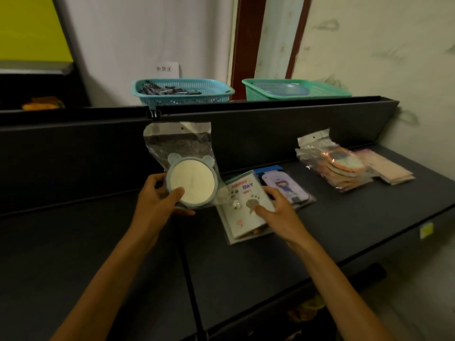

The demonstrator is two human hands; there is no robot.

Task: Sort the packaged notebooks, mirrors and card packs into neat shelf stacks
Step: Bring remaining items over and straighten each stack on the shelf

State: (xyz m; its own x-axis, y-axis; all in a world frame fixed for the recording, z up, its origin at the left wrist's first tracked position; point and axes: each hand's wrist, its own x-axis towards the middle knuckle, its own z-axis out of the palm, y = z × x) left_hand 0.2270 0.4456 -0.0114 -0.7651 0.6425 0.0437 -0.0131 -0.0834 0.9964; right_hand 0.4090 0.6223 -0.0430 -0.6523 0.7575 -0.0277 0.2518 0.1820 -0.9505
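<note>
Dark shelf [344, 217] ran along a pale wall, w/ a blue basket [183, 92] and a green basket [295, 91] on the ledge behind it. Left hand [157, 195] gripped the bagged mirror [190, 183] at its lower left rim, thumb over the front face, fingers curled behind; mirror was lifted off the shelf, its clear bag [178, 141] standing up above it. Right hand [273, 207] lay flat, fingers mostly straight, pressing on the wrapped notebook [242, 205], which sat on the shelf partly over a blue card pack [283, 185]. Further right: a stack of orange mirrors [342, 166] in bags, touching a pinkish pile of packs [391, 168].

Handling, prob.: mirror looks light but rigid & breakable, round frame w/ small ears, so a rim grip is best, not the face. Film bag looks slick and loose; holding the bag alone would let the mirror swing or slip, so pinch thru the plastic onto the frame. Notebook seems flat, fairly stiff, wrap glossy — likely slides easily on the shelf; take it by an edge.
</note>
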